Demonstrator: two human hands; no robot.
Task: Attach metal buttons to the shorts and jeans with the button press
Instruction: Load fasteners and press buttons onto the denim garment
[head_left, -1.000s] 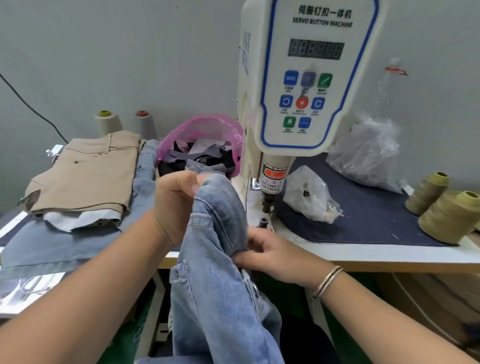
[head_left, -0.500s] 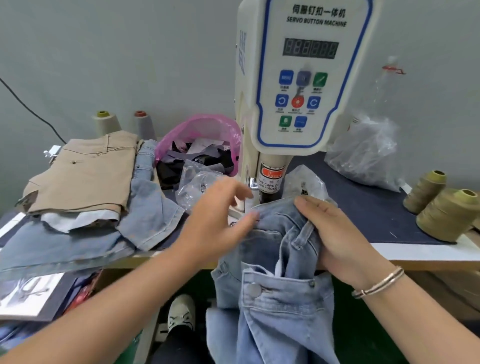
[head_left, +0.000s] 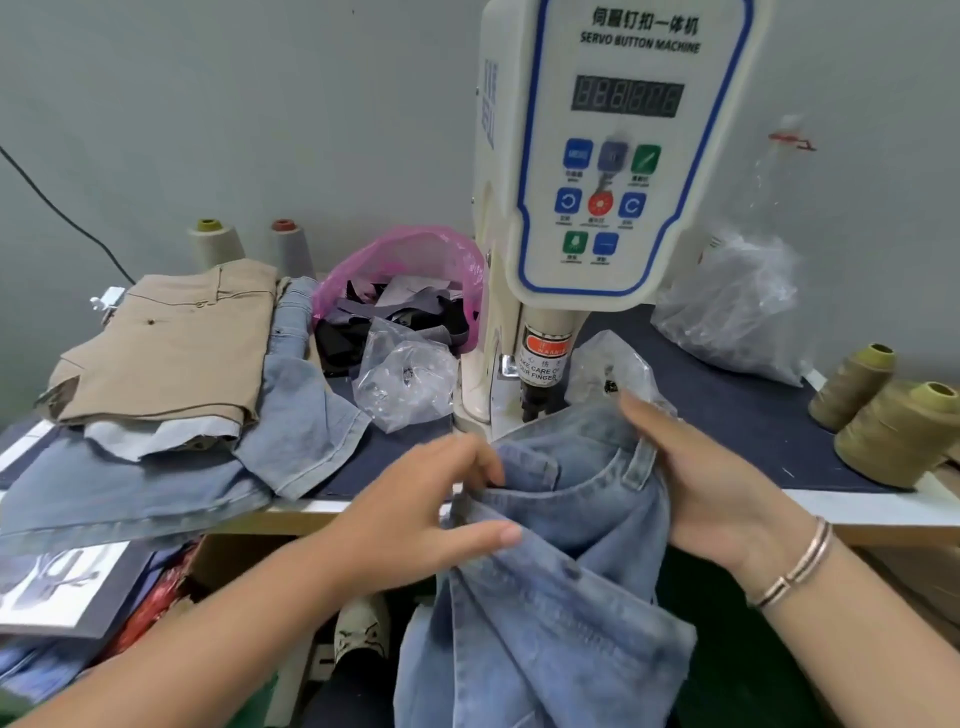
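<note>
**Head view: jeans waistband brought up to the button press**

Head view, from the left: a pile of tan shorts (head_left: 166, 343) and pale denim lies on the table (head_left: 727, 410), with two thread cones behind it and a pink bag (head_left: 410, 260) of scraps beside it. A clear plastic bag (head_left: 405, 374) sits just left of the button press (head_left: 608, 156).

The left hand (head_left: 415, 514) rests on the jeans (head_left: 561, 519). Its thumb lies straight over the lower fold, and its fingers (head_left: 478, 462) are loosely bent, touching the waistband edge; a firm pinch cannot be made out. The jeans hang off the table's front edge, the waistband raised just below the press head. One button (head_left: 571, 569) already sits on the flap. The right hand (head_left: 706, 483) grips the waistband at a belt loop, fingers curled round the fold.

Denim is soft but thick at the seams, so it will likely sag. Holding the stiff waistband on both sides of the button spot seems best, fingers well clear of the plunger.

Further right lie another clear bag and two olive thread cones (head_left: 893, 421).
</note>
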